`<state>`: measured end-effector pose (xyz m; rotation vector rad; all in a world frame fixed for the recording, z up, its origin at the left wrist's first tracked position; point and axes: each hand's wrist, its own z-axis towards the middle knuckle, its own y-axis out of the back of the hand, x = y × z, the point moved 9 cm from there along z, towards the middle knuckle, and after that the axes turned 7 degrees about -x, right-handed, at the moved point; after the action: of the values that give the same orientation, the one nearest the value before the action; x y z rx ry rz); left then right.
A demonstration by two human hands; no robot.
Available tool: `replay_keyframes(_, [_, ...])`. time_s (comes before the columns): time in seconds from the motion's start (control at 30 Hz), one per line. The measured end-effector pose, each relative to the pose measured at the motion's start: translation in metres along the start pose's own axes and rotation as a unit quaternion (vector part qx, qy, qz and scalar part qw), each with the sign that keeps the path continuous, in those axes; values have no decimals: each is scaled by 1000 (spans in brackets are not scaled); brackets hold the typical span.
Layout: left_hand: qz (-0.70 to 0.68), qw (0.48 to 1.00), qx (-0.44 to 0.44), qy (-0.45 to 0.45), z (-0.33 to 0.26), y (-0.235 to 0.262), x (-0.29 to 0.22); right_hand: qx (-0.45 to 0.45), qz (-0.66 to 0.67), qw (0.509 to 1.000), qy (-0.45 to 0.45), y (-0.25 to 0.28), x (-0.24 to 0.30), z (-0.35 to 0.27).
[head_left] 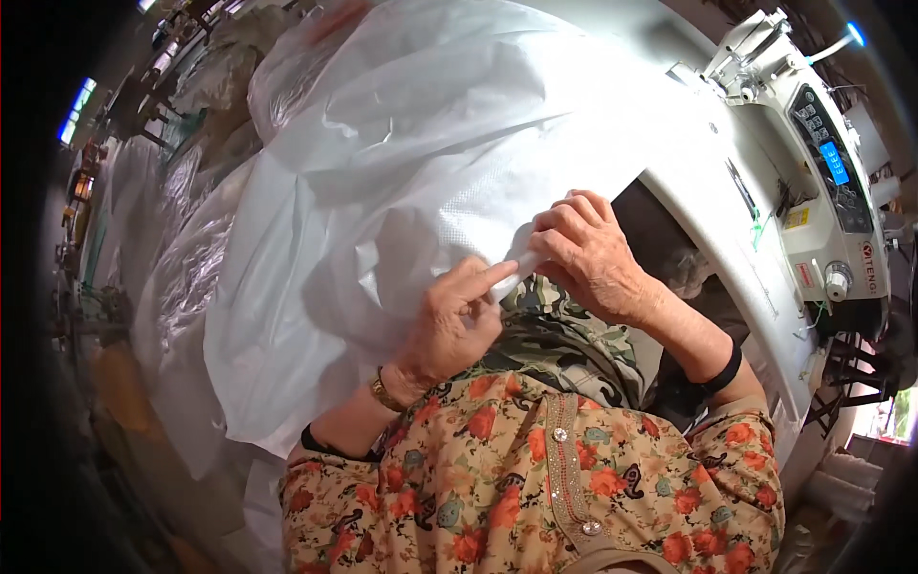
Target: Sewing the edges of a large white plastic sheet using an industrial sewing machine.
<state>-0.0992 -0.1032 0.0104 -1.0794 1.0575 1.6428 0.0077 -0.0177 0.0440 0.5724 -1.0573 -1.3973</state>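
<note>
A large sheet of thin white fabric (335,220), creased and partly see-through, spreads across my lap and up over the table. My left hand (457,311) pinches its near edge, index finger stretched along a folded or rolled strip. Just to the right, my right hand (591,251) grips the same edge between thumb and curled fingers. The two hands nearly touch at the fold. Whatever lies under the fingertips is hidden.
A white sewing machine (837,191) with a lit blue display stands on the white table (765,277) at the right. A green thread (756,232) lies by it. Clear plastic-wrapped bundles (191,258) are heaped at the left. Camouflage cloth (564,340) covers my lap.
</note>
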Motion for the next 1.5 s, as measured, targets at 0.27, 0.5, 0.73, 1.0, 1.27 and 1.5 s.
replay_keyframes(0.27, [138, 986, -71, -65, 8, 0, -4, 29, -50, 998, -14, -6, 9, 4])
replay_keyframes(0.5, [267, 950, -53, -154, 16, -5, -30, 1, -68, 998, 1, -6, 8, 3])
replay_keyframes(0.73, [266, 938, -34, -219, 12, -2, -37, -21, -54, 998, -36, 7, -4, 14])
replay_keyframes(1.0, [358, 906, 39, -224, 24, -15, -31, -42, 15, 999, -18, 10, -24, 10])
replay_keyframes(1.27, [-38, 989, 113, 88, 61, -1, -10, -32, 16, 999, 5, 41, -36, 20])
replay_keyframes(1.5, [-13, 990, 110, 90, 68, 12, -8, -83, -43, 995, -26, 59, -119, 3])
